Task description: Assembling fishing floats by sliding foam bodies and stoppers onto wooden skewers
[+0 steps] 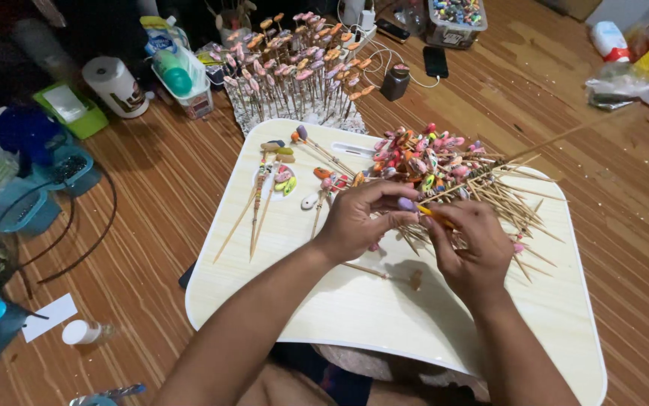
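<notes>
Wooden floorboards run under everything, and the pale lap tray (354, 316) sits on them in front of me. At the far left lie a green box (70, 109) and a white roll (116, 86); a small white jar (82, 331) lies on its side nearer me. On the tray's left a few loose skewers (253, 214) with painted press-on nails rest flat. Beyond the tray's far edge a stand of upright sticks (294, 71) carries more nails. My left hand (358, 218) and right hand (475, 252) meet at the tray's middle, fingertips closed together on one thin stick with an orange tip (431, 214), just beside the big heap of sticks (459, 177) spreading right. I judge I am working a nail at the end of this stick, either seating it or pulling it off; which, I cannot tell. The next move calls for a steady pinch and a small twist so the stick does not snap. To the far right lies a crumpled plastic bag (632, 71).
</notes>
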